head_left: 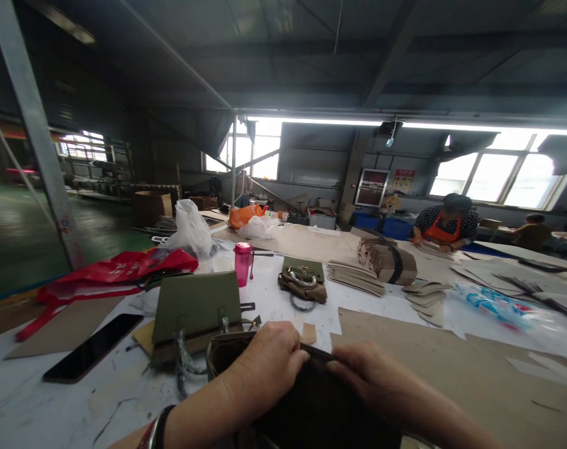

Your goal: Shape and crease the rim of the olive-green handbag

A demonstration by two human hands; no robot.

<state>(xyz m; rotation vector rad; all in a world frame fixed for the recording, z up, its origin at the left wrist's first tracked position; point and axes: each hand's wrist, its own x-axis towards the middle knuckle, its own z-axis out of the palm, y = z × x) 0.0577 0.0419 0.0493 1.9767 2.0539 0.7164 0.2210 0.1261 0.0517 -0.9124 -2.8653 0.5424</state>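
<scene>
A dark olive handbag (330,405) stands close in front of me, its mouth toward me. My left hand (276,355) is closed on its top edge, thumb and fingers pinching the rim near the middle. Farther right along the same rim, my right hand (365,371) pinches the edge between thumb and fingers. The bag's lower part runs out of view. Just left of it lies a green handbag (196,305) with plastic-wrapped handles. A smaller green and brown handbag (303,280) sits beyond, also with wrapped handles.
A black phone (93,348) and a red bag (124,274) lie on the left. A pink bottle (242,265) stands mid-table. Bundled cardboard pieces (386,259) and a large brown sheet (414,355) are on the right. A co-worker in an orange apron (445,231) leans over the far right.
</scene>
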